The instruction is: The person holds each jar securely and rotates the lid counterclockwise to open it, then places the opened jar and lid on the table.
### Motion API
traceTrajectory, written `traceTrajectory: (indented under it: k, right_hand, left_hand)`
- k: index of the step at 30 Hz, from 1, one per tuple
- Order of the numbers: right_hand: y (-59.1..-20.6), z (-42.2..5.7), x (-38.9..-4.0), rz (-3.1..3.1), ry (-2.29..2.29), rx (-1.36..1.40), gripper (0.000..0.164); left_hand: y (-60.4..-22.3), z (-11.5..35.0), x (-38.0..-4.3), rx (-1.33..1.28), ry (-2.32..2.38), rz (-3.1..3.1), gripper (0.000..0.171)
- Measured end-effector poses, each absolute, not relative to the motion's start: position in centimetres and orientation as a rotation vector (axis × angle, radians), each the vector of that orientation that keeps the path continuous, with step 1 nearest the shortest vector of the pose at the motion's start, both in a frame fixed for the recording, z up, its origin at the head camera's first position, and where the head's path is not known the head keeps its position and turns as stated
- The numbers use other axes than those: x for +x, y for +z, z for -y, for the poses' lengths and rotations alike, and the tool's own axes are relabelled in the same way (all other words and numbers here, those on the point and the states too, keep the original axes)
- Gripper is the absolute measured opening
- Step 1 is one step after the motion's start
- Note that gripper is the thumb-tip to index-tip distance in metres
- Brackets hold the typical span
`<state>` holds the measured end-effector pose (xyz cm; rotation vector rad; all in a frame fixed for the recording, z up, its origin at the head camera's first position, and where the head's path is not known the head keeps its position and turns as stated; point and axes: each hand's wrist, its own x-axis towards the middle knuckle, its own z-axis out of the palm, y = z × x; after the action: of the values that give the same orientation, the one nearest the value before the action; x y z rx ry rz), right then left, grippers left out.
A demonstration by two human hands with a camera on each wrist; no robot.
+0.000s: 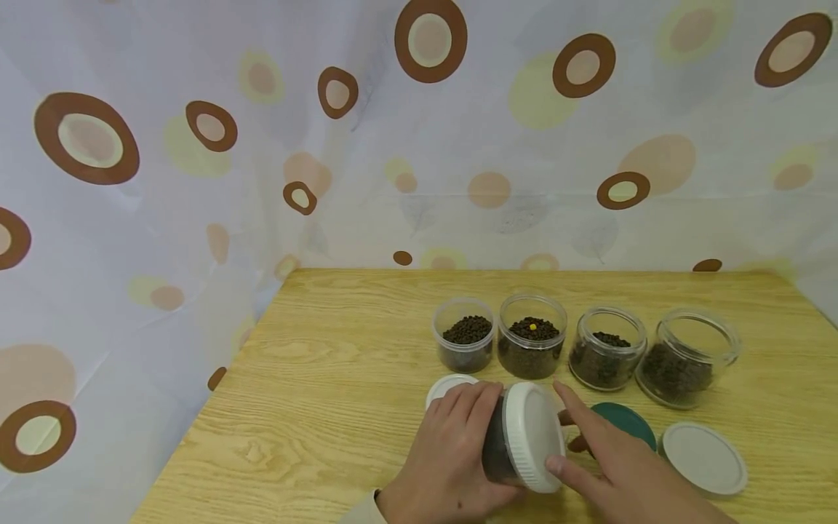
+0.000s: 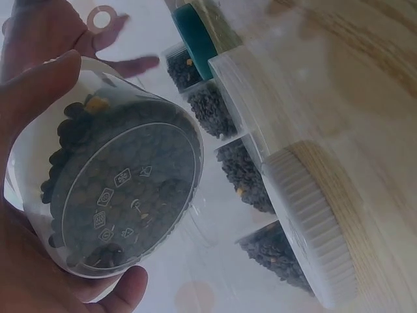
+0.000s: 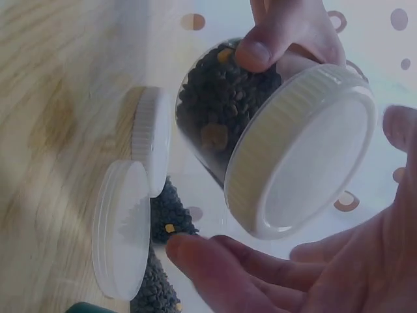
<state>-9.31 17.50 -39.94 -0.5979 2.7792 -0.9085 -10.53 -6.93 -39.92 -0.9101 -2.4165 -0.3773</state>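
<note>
My left hand [image 1: 458, 444] grips a clear jar [image 2: 130, 189] of dark pellets, fingers and thumb wrapped round its side. The jar is tilted, its ribbed white lid [image 1: 537, 437] facing my right hand. A few yellow-orange bits show among the pellets through the wall. My right hand [image 1: 615, 458] is beside the lid with fingers spread and slightly bent. In the right wrist view its fingertips [image 3: 186, 251] are apart from the lid, and nothing is in its grasp.
Behind the hands stand several uncovered clear jars [image 1: 532, 356] of dark pellets in a row; one has a yellow bit on top. Loose lids lie on the wooden table [image 1: 314, 378]: a white one [image 1: 452, 381], a green one [image 1: 625, 421] and a pale one [image 1: 703, 457]. A patterned curtain [image 1: 366, 160] hangs behind.
</note>
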Motion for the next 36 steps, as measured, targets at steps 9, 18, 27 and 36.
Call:
traceTrajectory:
  k: [9, 18, 27, 36]
  right_hand:
    - [-38.6, -16.4, -9.7, -2.652, -0.926, -0.360, 0.072]
    - [-38.8, -16.2, -9.7, -2.584, -0.923, -0.385, 0.094]
    - [-39.8, -16.6, -9.5, -2.958, -0.883, -1.172, 0.111]
    - [-39.8, -17.1, -9.2, -2.927, -0.893, -1.182, 0.117]
  left_hand:
    - [-39.9, 6.9, -10.5, -0.919, -0.335, 2.379, 0.099]
    - [-40.2, 6.7, -10.4, -0.935, -0.303, 2.389, 0.102]
    - [-40.2, 6.8, -10.6, -0.971, -0.343, 2.391, 0.104]
    - [-40.2, 6.8, -10.3, -0.940, -0.446, 2.433, 0.102]
